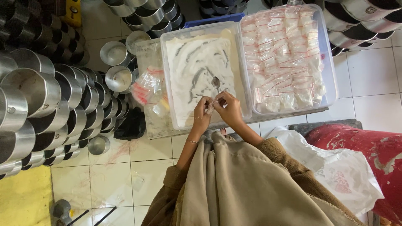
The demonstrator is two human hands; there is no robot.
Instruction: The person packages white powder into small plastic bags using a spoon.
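Note:
My left hand (202,112) pinches a small clear plastic bag (210,109) at the near edge of a clear tub of white powder (197,71). My right hand (228,108) meets it from the right and holds a metal spoon (216,84), whose bowl lies over the powder. Both hands touch at the bag. The tub's rim (166,79) stands on a low surface. To its right, a second clear tub (328,71) holds several small filled bags with red seal strips (287,58).
A pile of loose small bags with red strips (147,88) lies left of the powder tub. Stacks of shiny metal pots (37,92) fill the left side and top edge. A red worn object (368,146) and a white plastic bag (335,171) sit at the right on the white tiled floor.

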